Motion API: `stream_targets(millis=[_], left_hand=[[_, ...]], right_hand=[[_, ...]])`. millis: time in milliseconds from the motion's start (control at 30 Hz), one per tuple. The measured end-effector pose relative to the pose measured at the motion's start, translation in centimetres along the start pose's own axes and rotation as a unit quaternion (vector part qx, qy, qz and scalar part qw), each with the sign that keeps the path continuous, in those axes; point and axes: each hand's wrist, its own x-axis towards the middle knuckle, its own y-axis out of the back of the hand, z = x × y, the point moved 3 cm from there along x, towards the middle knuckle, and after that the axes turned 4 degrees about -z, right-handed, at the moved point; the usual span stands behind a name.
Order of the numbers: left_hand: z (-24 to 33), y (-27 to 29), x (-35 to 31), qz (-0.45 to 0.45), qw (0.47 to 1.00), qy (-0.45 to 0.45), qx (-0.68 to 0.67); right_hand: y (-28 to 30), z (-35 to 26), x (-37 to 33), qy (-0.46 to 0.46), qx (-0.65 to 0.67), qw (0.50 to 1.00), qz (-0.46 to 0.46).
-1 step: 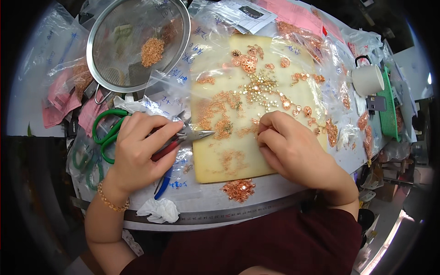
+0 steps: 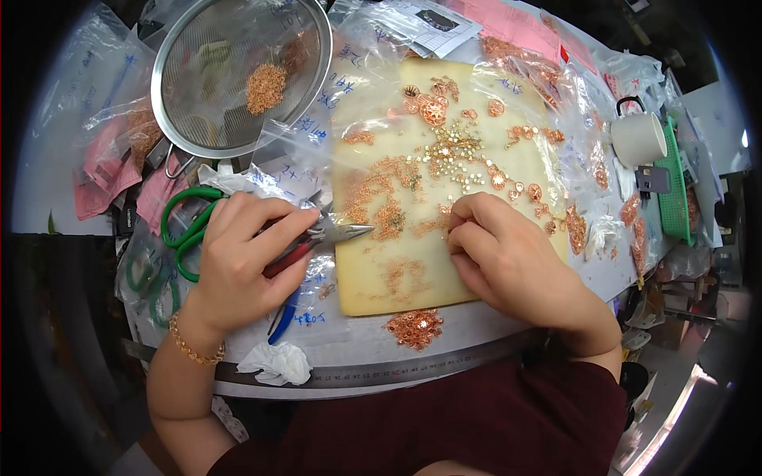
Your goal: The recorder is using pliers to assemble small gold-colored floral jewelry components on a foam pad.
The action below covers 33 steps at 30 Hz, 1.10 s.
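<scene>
My left hand (image 2: 242, 258) is closed around a pair of red-handled pliers (image 2: 347, 232), whose metal jaws point right over a yellowish mat (image 2: 369, 289). Just beyond the tip lie loose piles of tiny copper-coloured rings (image 2: 389, 220). My right hand (image 2: 504, 258) rests over the mat's right side with its fingers curled into a pinch; whatever they hold, if anything, is hidden. Farther up the mat are small gold and pale beads (image 2: 454, 151) and round openwork copper-coloured pieces (image 2: 432, 109). A row of copper-coloured charms (image 2: 516, 190) lies beyond my right hand.
Green-handled scissors (image 2: 184, 246) lie left of my left hand, with blue-handled pliers (image 2: 284, 317) and crumpled tissue (image 2: 275, 364) nearer me. A mesh strainer (image 2: 163, 119) stands at far left. At right are a white mug (image 2: 639, 139) and green basket (image 2: 676, 190). Copper-coloured pieces (image 2: 414, 328) lie before the mat.
</scene>
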Motion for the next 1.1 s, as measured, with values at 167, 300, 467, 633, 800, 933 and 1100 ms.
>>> stream_targets(millis=[167, 300, 467, 633, 800, 933, 1100], left_hand=[[0.0, 0.0, -0.1, 0.005, 1.000, 0.000, 0.002], [0.1, 0.0, 0.1, 0.004, 1.000, -0.002, 0.000], [0.1, -0.1, 0.0, 0.007, 1.000, 0.003, 0.000], [0.0, -0.1, 0.0, 0.007, 1.000, 0.000, -0.001], [-0.1, 0.2, -0.2, 0.007, 1.000, -0.002, 0.001], [1.0, 0.5, -0.2, 0.033, 0.999, 0.008, -0.012], [3.8, 0.1, -0.9, -0.004, 0.987, 0.013, -0.158]], right_hand=[[0.2, -0.1, -0.4, -0.029, 0.022, 0.999, 0.036], [-0.4, -0.1, -0.6, -0.010, 0.019, 0.998, 0.054], [0.0, -0.5, -0.3, 0.039, 0.053, 0.990, 0.122], [0.3, -0.7, -1.1, 0.003, 0.178, 0.984, 0.018], [0.0, -1.4, -0.8, -0.039, 0.210, 0.976, -0.026], [0.3, -1.4, -0.6, -0.057, 0.270, 0.961, -0.006], [-0.1, -1.2, -0.3, 0.001, 0.442, 0.897, -0.004]])
